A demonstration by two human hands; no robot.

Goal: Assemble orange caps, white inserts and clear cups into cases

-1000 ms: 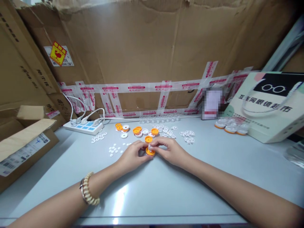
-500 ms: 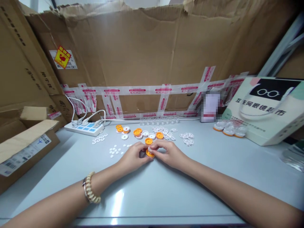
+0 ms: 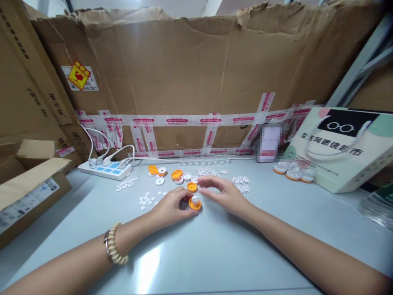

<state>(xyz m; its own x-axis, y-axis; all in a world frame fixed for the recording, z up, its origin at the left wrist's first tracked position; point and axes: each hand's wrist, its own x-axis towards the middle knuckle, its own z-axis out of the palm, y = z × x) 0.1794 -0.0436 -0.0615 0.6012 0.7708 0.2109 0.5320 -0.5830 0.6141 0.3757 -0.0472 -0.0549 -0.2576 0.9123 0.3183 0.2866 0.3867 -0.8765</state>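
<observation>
My left hand (image 3: 172, 208) has its thumb and fingers around the edge of a round orange base (image 3: 197, 206) on the table. A small white patterned piece (image 3: 195, 200) stands in the middle of that base. My right hand (image 3: 223, 193) is just to the right, fingers apart, with nothing seen in it. Close to its fingertips lies another orange ring-shaped base (image 3: 192, 187). Behind the hands are more orange bases (image 3: 176, 175) and white rings (image 3: 186, 177). White patterned pieces lie in piles (image 3: 241, 180) beyond my right hand, and small white discs (image 3: 146, 200) beside my left.
A white power strip (image 3: 106, 169) with plugs stands at the back left, near an open cardboard box (image 3: 33, 192). Clear cups (image 3: 205, 160) line the back. At the right are a phone (image 3: 269, 141), clear-topped orange pieces (image 3: 294, 172) and a paper bag (image 3: 334, 151).
My right hand has let go of the white patterned piece and moved right, its fingers spreading. That piece now stands in the orange base, still held by my left hand.
</observation>
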